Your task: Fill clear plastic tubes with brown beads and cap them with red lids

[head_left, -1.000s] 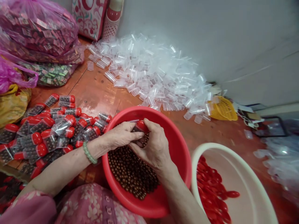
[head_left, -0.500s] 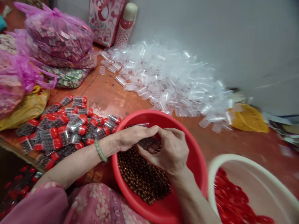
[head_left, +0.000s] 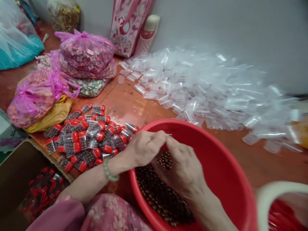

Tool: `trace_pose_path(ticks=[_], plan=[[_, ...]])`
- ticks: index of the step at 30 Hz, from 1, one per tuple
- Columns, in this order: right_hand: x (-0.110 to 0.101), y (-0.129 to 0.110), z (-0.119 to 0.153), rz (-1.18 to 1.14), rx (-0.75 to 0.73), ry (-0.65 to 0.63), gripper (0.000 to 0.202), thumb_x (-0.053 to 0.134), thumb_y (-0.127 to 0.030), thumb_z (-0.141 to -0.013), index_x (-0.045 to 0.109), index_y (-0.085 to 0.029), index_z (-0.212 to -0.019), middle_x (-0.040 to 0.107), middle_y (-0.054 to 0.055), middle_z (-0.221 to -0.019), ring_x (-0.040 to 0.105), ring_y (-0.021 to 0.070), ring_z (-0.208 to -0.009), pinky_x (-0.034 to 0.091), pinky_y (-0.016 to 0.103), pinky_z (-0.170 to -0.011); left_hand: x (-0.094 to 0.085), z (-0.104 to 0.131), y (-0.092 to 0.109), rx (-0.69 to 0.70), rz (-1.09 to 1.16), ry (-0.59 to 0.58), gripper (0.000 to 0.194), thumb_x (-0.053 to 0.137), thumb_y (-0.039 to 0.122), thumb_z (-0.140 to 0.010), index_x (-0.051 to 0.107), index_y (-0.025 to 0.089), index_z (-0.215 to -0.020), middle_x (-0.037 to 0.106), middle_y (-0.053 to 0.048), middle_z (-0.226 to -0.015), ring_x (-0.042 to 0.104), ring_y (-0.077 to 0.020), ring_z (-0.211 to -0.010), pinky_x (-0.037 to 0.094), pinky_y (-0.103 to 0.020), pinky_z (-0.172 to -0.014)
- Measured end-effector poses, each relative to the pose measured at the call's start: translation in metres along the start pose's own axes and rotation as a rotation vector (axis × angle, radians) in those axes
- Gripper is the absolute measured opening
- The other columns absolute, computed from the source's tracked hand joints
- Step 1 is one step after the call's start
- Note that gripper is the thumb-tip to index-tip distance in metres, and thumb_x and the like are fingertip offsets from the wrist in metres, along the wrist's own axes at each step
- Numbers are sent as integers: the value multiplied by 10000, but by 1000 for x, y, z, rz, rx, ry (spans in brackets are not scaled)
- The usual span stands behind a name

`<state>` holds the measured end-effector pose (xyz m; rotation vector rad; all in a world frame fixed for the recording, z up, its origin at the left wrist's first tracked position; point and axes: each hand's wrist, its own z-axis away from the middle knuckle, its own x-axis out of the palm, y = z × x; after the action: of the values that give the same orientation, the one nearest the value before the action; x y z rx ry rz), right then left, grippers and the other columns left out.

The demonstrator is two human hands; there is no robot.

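Observation:
My left hand (head_left: 146,147), with a green bead bracelet (head_left: 109,171) on its wrist, meets my right hand (head_left: 184,166) over a red basin (head_left: 231,179). Brown round beads (head_left: 163,199) lie heaped in the basin's near left part. Both hands are closed, fingertips together, around a small clear plastic case (head_left: 169,134); only a thin edge of it shows above the fingers. The rest of the case is hidden by my hands. Left of the basin lies a pile of bead-filled clear cases with red caps (head_left: 84,138).
Clear empty cases (head_left: 192,89) are heaped along the wall. A white tub (head_left: 269,195) with red caps (head_left: 284,218) stands at right. A cardboard box (head_left: 14,179) holds more filled cases at lower left. Pink bags (head_left: 86,54), a patterned bag (head_left: 125,29) and a flask (head_left: 146,35) stand behind.
The view has swung left, so everything sits further right. My fingertips have drawn together, and the case between my hands now shows less.

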<state>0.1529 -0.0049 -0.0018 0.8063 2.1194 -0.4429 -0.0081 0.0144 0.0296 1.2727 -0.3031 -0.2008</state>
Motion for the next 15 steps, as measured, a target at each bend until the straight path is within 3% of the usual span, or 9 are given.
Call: trace_pose_path(ticks=[2, 4, 7, 9, 11, 13, 15], plan=[[0, 4, 1, -35, 1, -69, 761, 644, -273, -859, 245, -109, -1486, 674, 220, -1166, 670, 301, -1037, 556, 416, -785, -21, 11, 2, 173, -560, 151, 377, 361, 356, -933, 458, 195, -607, 494, 3, -599, 447, -145, -615, 357, -295, -671], [-1, 14, 5, -43, 36, -153, 592, 623, -247, -874, 392, -112, -1402, 698, 194, -1128, 685, 284, -998, 567, 412, -789, -39, 21, -1, 218, -1055, 289, 384, 330, 315, -945, 562, 172, -675, 587, -51, -639, 520, -178, -632, 385, -341, -721], [-8, 34, 11, -51, 132, -233, 297, 583, -231, -899, 587, -170, -1190, 735, 124, -1038, 706, 248, -905, 579, 398, -771, -59, 29, -6, 182, -1470, 310, 332, 353, 258, -941, 637, 139, -817, 669, -125, -781, 613, -262, -778, 418, -402, -781], [-13, 49, 11, -54, 195, -237, 201, 559, -245, -914, 640, -190, -1090, 740, 102, -998, 706, 234, -886, 583, 387, -768, -66, 22, -5, 176, -1572, 316, 289, 393, 267, -934, 642, 125, -890, 679, -156, -910, 616, -304, -913, 435, -417, -813], [-18, 65, 10, -39, 236, -228, 189, 546, -253, -920, 660, -190, -1057, 740, 99, -988, 705, 232, -888, 586, 386, -776, -68, 0, 2, 181, -1570, 319, 298, 379, 277, -946, 635, 125, -930, 673, -153, -963, 612, -298, -959, 448, -406, -832], [-18, 82, 9, -4, 240, -246, 198, 544, -258, -919, 668, -175, -1049, 740, 107, -991, 706, 243, -889, 589, 398, -776, -65, -39, 12, 169, -1500, 302, 322, 338, 277, -965, 625, 131, -987, 673, -135, -975, 622, -266, -954, 459, -376, -843], [-14, 98, 8, 22, 230, -262, 199, 539, -262, -920, 678, -161, -1019, 742, 111, -980, 710, 249, -872, 593, 401, -767, -60, -90, 21, 146, -1402, 276, 296, 378, 260, -952, 587, 134, -1120, 642, -145, -1125, 599, -257, -1069, 450, -359, -908]])
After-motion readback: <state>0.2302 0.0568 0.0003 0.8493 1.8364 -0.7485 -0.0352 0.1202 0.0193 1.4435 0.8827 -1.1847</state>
